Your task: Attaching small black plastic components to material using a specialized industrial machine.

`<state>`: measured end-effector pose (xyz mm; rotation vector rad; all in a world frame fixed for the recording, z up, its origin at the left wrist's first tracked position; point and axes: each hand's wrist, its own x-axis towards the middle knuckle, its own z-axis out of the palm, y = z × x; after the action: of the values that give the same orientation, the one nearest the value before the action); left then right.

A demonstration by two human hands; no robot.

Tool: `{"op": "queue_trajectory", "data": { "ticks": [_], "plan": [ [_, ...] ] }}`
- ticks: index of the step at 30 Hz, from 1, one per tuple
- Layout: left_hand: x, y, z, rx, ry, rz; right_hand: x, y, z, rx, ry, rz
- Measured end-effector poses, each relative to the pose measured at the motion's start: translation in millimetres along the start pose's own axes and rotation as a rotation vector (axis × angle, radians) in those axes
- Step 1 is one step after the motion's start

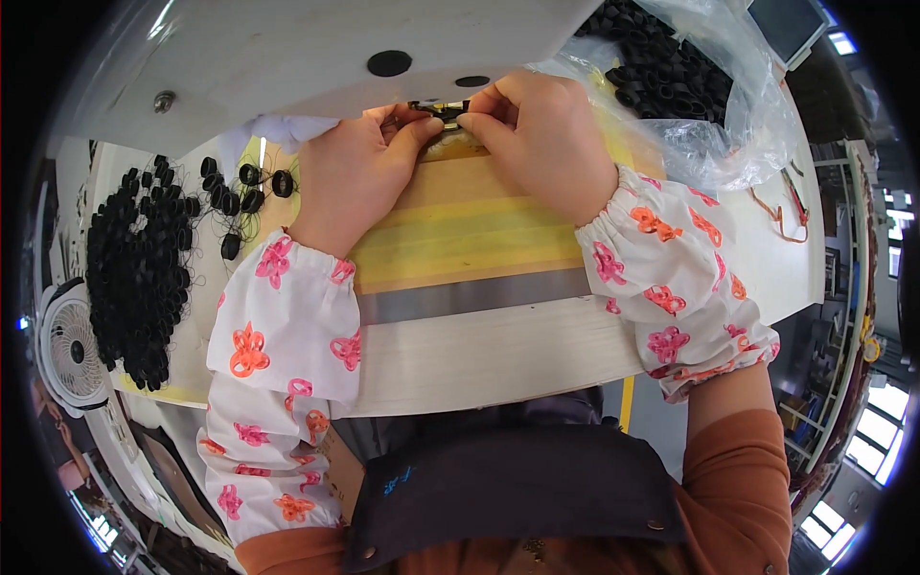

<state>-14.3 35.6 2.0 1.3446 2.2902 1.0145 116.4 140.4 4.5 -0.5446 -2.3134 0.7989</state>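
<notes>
At the needle area of a white sewing machine (287, 53), my left hand (353, 174) and my right hand (554, 144) face each other. Both pinch a small black fabric band (450, 121) between thumb and fingers, one at each side. The band lies under the machine head, over the edge of the yellow-taped bed (470, 216). Part of it is hidden by the fingertips and the dark presser foot parts. Floral white sleeve covers wrap both my forearms.
A large heap of black band loops (139, 278) with loose threads lies on the left of the table, a few strays (251, 174) beside it. At the far right, a clear plastic bag (738, 144) holds more black loops (666, 77). Orange-handled snips (781, 216) rest at right.
</notes>
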Motion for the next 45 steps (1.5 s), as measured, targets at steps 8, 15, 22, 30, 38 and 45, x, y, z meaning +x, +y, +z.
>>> {"op": "queue_trajectory", "data": {
  "ticks": [8, 15, 22, 30, 38, 45],
  "plan": [
    [-2, -4, -3, -0.016, 0.039, 0.020, 3, -4, 5, -0.075, -0.011, 0.028],
    [0, -6, -1, -0.045, 0.020, 0.021, 2, 1, 4, -0.029, -0.019, 0.012],
    [4, -9, 3, -0.089, 0.029, 0.043, 4, 5, 3, -0.013, -0.003, 0.012],
    [-2, 4, -9, 0.124, 0.038, 0.059, 1, 5, 2, 0.001, -0.011, -0.002],
    [-56, 14, -3, -0.118, -0.064, 0.464, -11, -19, -11, 0.202, -0.169, 0.249],
    [-51, 13, -11, -0.103, -0.164, 0.437, -25, -14, -8, 0.538, -0.227, 0.392]
  ]
}}
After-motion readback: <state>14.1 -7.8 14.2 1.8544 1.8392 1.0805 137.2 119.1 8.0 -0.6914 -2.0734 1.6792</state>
